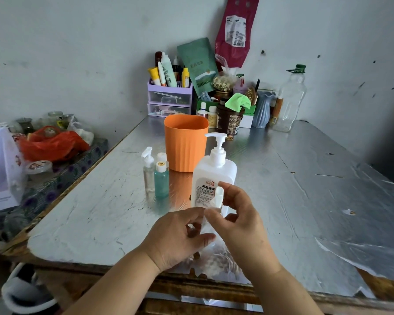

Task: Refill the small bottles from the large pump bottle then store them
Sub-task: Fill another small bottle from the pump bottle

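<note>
The large white pump bottle (214,176) stands at the middle of the foil-covered table (305,189). Just in front of it my left hand (180,237) grips a small clear bottle (210,226), mostly hidden by my fingers. My right hand (239,212) pinches that bottle's white pump top (218,197). To the left stand three small bottles: a clear spray bottle (148,171), a teal bottle (161,180) and a white-capped one (162,158) behind it. An orange cup (185,142) stands behind them.
At the back wall are a purple drawer organiser (170,98) with tubes, a green pouch (198,64), jars, a blue vase (262,109) and an empty clear plastic bottle (290,101). A red plastic bag (52,144) lies on a low surface at left.
</note>
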`<state>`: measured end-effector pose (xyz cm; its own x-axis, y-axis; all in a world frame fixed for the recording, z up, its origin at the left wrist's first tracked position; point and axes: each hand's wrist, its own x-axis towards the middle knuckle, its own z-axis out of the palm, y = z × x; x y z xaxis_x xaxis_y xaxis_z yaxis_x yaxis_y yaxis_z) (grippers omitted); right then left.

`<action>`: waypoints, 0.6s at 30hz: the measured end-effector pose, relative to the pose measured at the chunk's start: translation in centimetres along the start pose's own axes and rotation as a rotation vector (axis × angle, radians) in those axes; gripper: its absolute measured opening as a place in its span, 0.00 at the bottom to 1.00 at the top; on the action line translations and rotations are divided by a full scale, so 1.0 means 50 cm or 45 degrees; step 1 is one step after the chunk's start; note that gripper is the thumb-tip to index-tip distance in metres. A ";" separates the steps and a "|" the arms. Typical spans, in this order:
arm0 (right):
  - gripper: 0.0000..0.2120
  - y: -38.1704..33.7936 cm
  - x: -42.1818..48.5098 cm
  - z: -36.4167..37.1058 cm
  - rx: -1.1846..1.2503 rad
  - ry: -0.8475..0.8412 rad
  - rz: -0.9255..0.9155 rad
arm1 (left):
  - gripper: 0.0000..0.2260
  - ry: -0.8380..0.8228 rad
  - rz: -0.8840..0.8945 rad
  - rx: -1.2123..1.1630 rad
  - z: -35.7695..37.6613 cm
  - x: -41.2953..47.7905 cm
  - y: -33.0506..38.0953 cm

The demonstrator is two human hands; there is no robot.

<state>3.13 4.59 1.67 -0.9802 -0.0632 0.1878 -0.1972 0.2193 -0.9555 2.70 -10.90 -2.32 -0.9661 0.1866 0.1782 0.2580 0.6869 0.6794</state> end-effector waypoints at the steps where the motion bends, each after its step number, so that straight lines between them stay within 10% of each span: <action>1: 0.19 0.000 0.000 0.001 -0.008 0.009 -0.005 | 0.22 0.003 0.000 0.003 0.001 -0.001 -0.001; 18: 0.19 -0.009 0.004 0.002 0.023 0.099 0.034 | 0.18 0.010 -0.004 0.004 -0.002 0.000 0.002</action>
<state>3.02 4.36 2.11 -0.9838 0.0187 0.1784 -0.1710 0.2022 -0.9643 2.73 -10.92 -2.19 -0.9670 0.1788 0.1813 0.2546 0.6896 0.6780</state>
